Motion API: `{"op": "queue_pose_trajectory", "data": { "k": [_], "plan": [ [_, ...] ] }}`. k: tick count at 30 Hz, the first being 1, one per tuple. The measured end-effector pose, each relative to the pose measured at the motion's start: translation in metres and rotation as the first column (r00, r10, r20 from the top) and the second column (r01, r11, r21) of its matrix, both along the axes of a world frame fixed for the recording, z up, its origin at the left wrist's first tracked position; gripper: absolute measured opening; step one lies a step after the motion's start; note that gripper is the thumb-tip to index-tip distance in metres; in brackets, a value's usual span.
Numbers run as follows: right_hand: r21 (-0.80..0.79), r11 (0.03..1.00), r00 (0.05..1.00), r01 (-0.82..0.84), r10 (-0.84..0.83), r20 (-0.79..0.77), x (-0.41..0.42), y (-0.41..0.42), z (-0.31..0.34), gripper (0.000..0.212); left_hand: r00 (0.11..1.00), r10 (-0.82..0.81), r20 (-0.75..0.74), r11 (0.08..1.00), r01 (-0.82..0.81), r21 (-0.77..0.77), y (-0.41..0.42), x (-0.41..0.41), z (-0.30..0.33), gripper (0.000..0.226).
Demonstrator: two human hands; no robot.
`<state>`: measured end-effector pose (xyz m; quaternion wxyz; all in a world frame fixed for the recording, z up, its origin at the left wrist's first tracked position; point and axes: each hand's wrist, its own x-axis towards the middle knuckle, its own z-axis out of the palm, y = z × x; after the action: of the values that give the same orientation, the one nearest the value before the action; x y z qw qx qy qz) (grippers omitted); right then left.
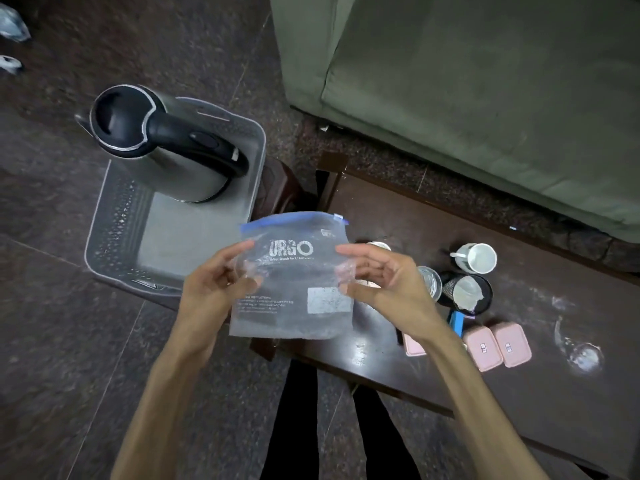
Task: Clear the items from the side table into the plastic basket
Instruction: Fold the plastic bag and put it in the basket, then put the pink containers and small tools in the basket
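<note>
A clear URGO zip bag (pixel 294 275) is pinched at both edges by the left hand (pixel 211 289) and right hand (pixel 384 282), between plastic basket (pixel 114 216) and table (pixel 398 216). Being limp, it could be dropped short of the basket beside the kettle (pixel 162 147).

Your right hand (pixel 377 282) covers part of a pink box (pixel 414 344) and part of the glass (pixel 431 282); the plastic bag (pixel 294 282) hides the table's (pixel 433 223) near corner; the small words on the bag are too blurry to read; the couch (pixel 485 98) runs off the top; something pale (pixel 12 26) at the top left is cut off.
</note>
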<state>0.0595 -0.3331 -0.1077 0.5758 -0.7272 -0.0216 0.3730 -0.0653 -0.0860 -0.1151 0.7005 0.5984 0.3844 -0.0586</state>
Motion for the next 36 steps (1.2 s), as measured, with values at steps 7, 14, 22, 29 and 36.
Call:
{"op": "queue_pose_trajectory", "data": {
  "k": [7, 14, 22, 29, 36],
  "plan": [
    [-0.182, 0.978, 0.97, -0.105, 0.141, 0.2, 0.003, 0.031, -0.006, 0.015, 0.987, -0.093, -0.13, 0.896, 0.14, 0.421, 0.025, -0.009, -0.001, 0.014],
    [-0.045, 0.997, 0.997, -0.068, 0.066, -0.045, -0.014, 0.111, -0.021, 0.004, 0.996, 0.086, -0.012, 0.884, -0.071, 0.461, 0.082, -0.014, -0.005, 0.013],
    [-0.284, 0.958, 0.999, -0.033, 0.044, 0.032, -0.041, 0.244, -0.062, 0.029, 0.941, 0.054, -0.334, 0.551, 0.251, 0.796, 0.18, -0.007, -0.031, 0.061],
    [-0.658, 0.688, 0.818, -0.306, 0.543, 0.187, -0.049, 0.274, -0.081, 0.048, 0.856, -0.189, -0.48, 0.286, 0.516, 0.807, 0.153, -0.019, -0.073, 0.036],
    [-0.629, 0.714, 0.726, -0.308, 0.603, 0.33, -0.053, 0.247, -0.074, 0.042, 0.777, -0.27, -0.568, 0.361, 0.629, 0.689, 0.12, -0.028, -0.096, 0.036]
  ]
}}
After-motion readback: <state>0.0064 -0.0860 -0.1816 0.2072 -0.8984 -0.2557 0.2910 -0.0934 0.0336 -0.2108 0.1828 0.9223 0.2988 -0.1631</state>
